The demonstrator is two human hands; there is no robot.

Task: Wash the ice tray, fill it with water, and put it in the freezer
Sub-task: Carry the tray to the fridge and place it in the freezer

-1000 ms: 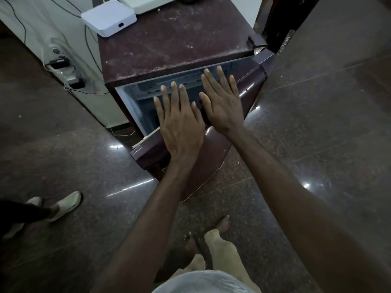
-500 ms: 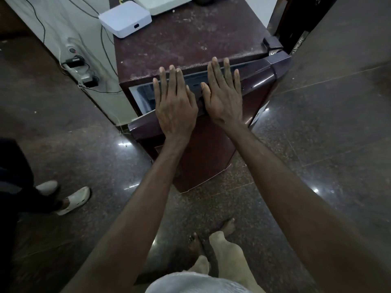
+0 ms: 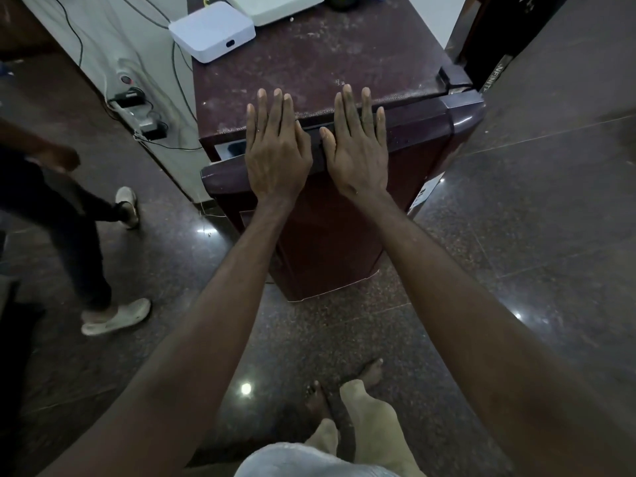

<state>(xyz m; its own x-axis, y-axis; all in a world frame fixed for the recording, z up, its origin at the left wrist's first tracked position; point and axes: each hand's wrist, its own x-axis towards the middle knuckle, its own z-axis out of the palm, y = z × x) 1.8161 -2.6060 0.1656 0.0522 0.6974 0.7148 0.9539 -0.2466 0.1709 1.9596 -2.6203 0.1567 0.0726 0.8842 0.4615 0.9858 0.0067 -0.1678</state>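
Both hands lay flat, fingers straight and slightly spread: left hand [image 3: 275, 151] and right hand [image 3: 358, 153] pressed side by side on the upper edge of the fridge door [image 3: 327, 235], fingertips reaching over the fridge top [image 3: 327, 56]. Door stood nearly closed, with a narrow gap just left of the left hand. White box [image 3: 213, 31] sat beyond the left fingertips. Ice tray's place could not be told.

You're in a home, prob. a living area: small maroon fridge [image 3: 327, 46] on polished granite floor [image 3: 533, 218], white router-type box [image 3: 211, 31] on top, power strip [image 3: 137, 115] w/ plugs along the wall, someone in slippers [image 3: 117, 316] nearby.
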